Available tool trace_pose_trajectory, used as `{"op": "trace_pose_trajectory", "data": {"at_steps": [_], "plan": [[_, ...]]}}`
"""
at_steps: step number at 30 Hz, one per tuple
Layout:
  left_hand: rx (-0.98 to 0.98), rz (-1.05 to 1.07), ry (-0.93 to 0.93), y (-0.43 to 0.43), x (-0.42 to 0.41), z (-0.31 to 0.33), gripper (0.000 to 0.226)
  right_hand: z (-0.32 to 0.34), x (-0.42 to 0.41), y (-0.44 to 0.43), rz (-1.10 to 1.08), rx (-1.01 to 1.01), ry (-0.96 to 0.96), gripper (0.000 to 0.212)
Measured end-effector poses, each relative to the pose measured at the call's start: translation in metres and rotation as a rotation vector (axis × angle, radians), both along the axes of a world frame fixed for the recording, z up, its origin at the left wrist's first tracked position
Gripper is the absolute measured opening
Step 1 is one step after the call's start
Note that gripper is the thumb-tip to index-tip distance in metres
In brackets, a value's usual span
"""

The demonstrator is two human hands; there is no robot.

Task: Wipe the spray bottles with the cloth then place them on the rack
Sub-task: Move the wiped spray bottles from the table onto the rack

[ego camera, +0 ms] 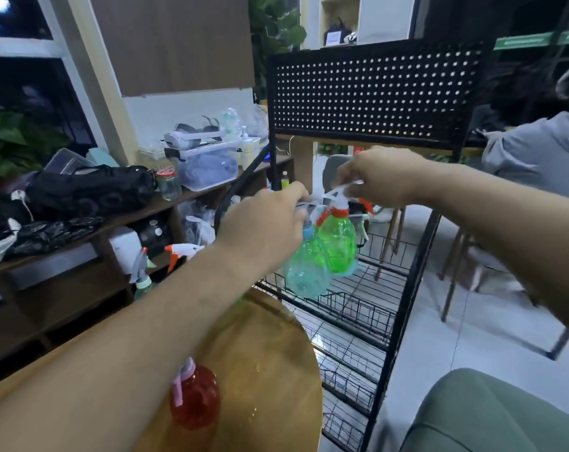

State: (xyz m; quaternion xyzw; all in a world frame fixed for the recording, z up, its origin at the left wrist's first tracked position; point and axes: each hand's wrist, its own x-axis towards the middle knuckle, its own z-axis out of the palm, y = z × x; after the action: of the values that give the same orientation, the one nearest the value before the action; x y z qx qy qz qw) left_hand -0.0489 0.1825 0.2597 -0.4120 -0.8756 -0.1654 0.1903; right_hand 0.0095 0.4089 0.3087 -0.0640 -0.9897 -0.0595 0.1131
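The left hand [267, 223] is curled round the top of a teal spray bottle [306, 269], gripping it by the neck and head. The right hand [384, 177] is closed on the white trigger head of a green spray bottle [337, 243]. The two bottles hang side by side, their bodies touching, over the front left corner of the upper wire shelf of the black rack [374, 89]. Both are see-through. I cannot tell whether either holds liquid. Something pale blue shows just under the green one, and I cannot make out what it is.

A red spray bottle [195, 399] with a pink head stands upright on the round table [270, 353], toward its near edge and partly behind the left forearm. Its body is translucent, but the level inside does not show.

Past the table's left edge two more spray bottles stand low against the wooden shelf [120, 220]: one with a white head and an orange nozzle [182, 251], the other with a pale green collar [143, 275].

On the shelf's top a clear lidded box [208, 164] holds a heap of dark bluish stuff. A glass jar [168, 184] with a red lid stands at its left corner. Its contents are unclear.
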Motion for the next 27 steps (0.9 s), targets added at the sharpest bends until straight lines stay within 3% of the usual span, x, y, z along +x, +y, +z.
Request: {"op": "trace_pose_trajectory", "data": {"at_steps": [13, 17, 21, 25, 27], "plan": [[-0.165, 0.035, 0.008, 0.082, -0.090, -0.090, 0.031, -0.071, -0.062, 0.037, -0.176, -0.046, -0.071, 0.025], [-0.285, -0.009, -0.110, 0.087, -0.101, -0.117, 0.036, -0.093, -0.075, 0.035, -0.169, -0.032, -0.103, 0.026], [-0.245, -0.035, -0.189, 0.092, -0.105, -0.132, 0.031, -0.116, -0.086, 0.039, -0.195, -0.060, -0.102, 0.029], [-0.287, -0.010, -0.202, 0.095, -0.105, -0.132, 0.045, -0.117, -0.089, 0.038, -0.195, -0.080, -0.129, 0.029], [-0.304, 0.004, -0.219, 0.093, -0.102, -0.127, 0.042, -0.114, -0.085, 0.034, -0.206, -0.075, -0.138, 0.025]]}}
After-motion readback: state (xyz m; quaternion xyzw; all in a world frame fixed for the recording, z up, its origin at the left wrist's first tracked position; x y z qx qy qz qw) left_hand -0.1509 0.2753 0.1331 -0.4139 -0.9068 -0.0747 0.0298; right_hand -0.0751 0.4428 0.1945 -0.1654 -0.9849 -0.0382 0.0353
